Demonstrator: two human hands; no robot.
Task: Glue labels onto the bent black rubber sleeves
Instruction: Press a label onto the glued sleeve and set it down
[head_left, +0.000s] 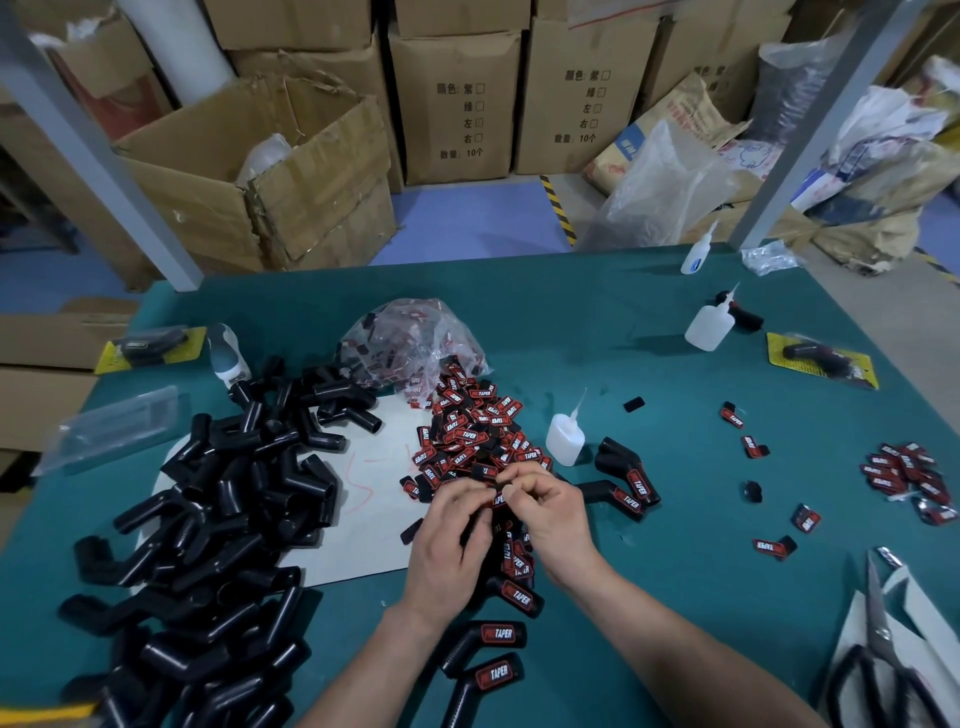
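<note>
A big heap of bent black rubber sleeves (218, 514) covers the left of the green table. Red-and-black labels (470, 431) spill from a clear bag (410, 338) in the middle. My left hand (449, 545) grips a black sleeve low over the label pile. My right hand (550, 506) pinches a label (497, 500) against that sleeve with thumb and fingertips. Sleeves bearing labels (493, 636) lie near my forearms, and two more sleeves with labels (631, 486) lie right of my hands. A small glue bottle (565, 436) stands just beyond my right hand.
Two more glue bottles (709, 325) stand at the back right. Loose labels (909, 475) are scattered on the right. Scissors (878, 654) lie at the right front corner. Packaged sleeves on yellow cards (823, 358) sit at both sides. Cardboard boxes (457, 104) stand behind the table.
</note>
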